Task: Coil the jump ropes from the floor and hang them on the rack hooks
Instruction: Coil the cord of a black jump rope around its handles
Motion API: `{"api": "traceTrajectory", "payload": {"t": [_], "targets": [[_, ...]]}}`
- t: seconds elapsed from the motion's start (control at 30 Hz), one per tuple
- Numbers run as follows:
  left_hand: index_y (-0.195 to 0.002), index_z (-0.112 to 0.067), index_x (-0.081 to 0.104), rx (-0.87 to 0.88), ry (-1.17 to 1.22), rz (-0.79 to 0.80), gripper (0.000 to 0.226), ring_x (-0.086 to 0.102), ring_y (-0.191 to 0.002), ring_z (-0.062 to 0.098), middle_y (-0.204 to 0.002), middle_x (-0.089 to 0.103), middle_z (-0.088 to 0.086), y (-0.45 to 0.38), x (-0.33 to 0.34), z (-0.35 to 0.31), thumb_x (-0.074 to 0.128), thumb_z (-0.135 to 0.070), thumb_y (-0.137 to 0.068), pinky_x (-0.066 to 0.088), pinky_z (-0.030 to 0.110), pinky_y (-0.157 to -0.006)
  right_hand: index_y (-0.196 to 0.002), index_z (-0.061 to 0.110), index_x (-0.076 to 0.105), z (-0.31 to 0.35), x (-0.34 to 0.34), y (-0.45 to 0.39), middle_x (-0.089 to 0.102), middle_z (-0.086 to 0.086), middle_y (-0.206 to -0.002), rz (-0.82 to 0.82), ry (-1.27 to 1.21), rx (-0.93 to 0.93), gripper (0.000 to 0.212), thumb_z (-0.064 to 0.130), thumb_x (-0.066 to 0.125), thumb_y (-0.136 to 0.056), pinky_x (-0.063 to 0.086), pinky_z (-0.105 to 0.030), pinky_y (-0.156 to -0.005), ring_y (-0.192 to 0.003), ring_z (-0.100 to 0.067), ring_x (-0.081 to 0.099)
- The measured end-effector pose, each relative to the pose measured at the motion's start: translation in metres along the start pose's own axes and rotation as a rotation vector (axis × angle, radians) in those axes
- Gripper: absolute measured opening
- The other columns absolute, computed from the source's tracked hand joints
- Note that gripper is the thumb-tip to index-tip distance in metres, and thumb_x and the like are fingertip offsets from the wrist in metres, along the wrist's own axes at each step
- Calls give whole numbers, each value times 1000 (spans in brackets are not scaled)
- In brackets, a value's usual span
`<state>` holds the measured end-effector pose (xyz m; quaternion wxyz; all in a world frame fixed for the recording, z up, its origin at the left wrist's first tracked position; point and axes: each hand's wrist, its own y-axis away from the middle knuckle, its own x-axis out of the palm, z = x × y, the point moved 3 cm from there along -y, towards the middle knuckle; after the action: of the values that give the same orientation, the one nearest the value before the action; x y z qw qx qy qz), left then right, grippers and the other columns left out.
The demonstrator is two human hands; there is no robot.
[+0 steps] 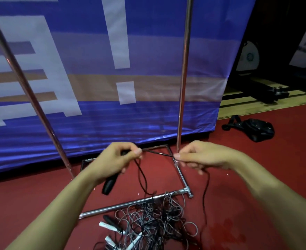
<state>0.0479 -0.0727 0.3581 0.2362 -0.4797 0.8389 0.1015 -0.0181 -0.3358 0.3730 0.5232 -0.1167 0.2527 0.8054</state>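
- Two hands meet at the centre of the frame, and I have one black rope stretched between them. My left hand [118, 157] is curled round a black handle [109, 184], which sticks out below the palm, and its thumb and forefinger pinch the cord where it leaves the fist.
- My right hand [200, 157] pinches the same black rope [157, 153] a little further along, fingers folded under. The short span between the hands is taut, I judge so that the next loop can be measured off evenly.
- From each hand the cord drops slack: one loop hangs below the left hand, and a long strand falls from the right hand towards the lower right of the frame. That slack is what remains to be coiled.
- At lower centre the other ropes lie in a tangled pile [152, 221] on the red floor [256, 177], grey and black cords mixed, with white and black handles at its left edge. The pile lies against the rack's bottom bar [123, 205].
- The rack's two upright poles [183, 76] rise past my hands; the hooks are out of view above.
- A blue banner [130, 123] hangs behind the rack, and a black bag [256, 129] lies on the floor at right.
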Motion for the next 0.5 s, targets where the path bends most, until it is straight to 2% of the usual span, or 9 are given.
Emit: {"api": "traceTrajectory", "payload": {"t": [0.07,0.1,0.17,0.2,0.27,0.33,0.4,0.47,0.5], "targets": [[-95,-22,76,-63,-31,-18,27,46,-49,5,-63,55,-10,2,-10,10,63,-45,-93,41,21,-53,-84,14,64,-7,-2,3,40,2,-59,73,-118,28,33,41,58,-101,42,-24,-53,-48,-8,31],[-107,-27,76,-68,-82,34,26,52,-55,-2,-78,63,-13,3,-5,8,65,-47,-93,46,18,-61,-86,12,63,-8,0,1,40,2,-58,79,-158,15,31,38,56,-102,41,-24,-53,-47,-8,29],[-131,-33,68,6,-161,157,40,66,-81,-9,-113,71,-20,2,18,-8,67,-48,-94,48,11,-79,-89,10,63,-2,8,-9,41,2,-58,82,-164,-37,31,34,53,-106,40,-25,-52,-47,-8,29],[-132,-31,69,58,-144,192,38,68,-81,-5,-113,73,-20,0,31,-19,67,-46,-96,49,11,-77,-89,9,64,3,14,-14,42,2,-58,82,-155,-62,32,33,51,-107,41,-25,-52,-48,-8,31],[-114,-19,75,127,-117,212,21,58,-55,-7,-81,71,-23,-3,49,-32,65,-31,-101,42,6,-57,-86,9,64,11,20,-21,43,2,-57,72,-140,-82,34,32,51,-107,47,-26,-55,-48,-8,34],[-95,-12,75,152,-132,195,18,49,-42,-5,-54,58,-21,-5,48,-31,64,-25,-102,37,8,-49,-81,11,62,10,20,-23,42,2,-55,60,-109,-82,37,36,52,-106,53,-28,-64,-50,-10,37],[-86,-17,73,104,-110,110,22,47,-39,0,-50,52,-13,-5,28,-18,62,-25,-102,38,15,-46,-74,15,58,1,17,-20,44,2,-55,89,-39,-21,42,48,58,-100,51,-28,-69,-52,-12,42],[-82,-21,73,24,-62,-77,26,44,-39,3,-57,56,-8,-6,-3,2,59,-25,-104,37,19,-44,-67,20,53,-14,15,-15,46,3,-54,188,57,121,49,60,65,-92,42,-30,-64,-50,-12,42],[-87,-24,76,-11,-60,-157,23,43,-40,2,-64,62,-9,-5,-18,14,60,-25,-104,37,18,-43,-66,21,51,-20,17,-13,46,3,-55,232,60,184,49,60,66,-91,40,-29,-61,-47,-10,40]]}}
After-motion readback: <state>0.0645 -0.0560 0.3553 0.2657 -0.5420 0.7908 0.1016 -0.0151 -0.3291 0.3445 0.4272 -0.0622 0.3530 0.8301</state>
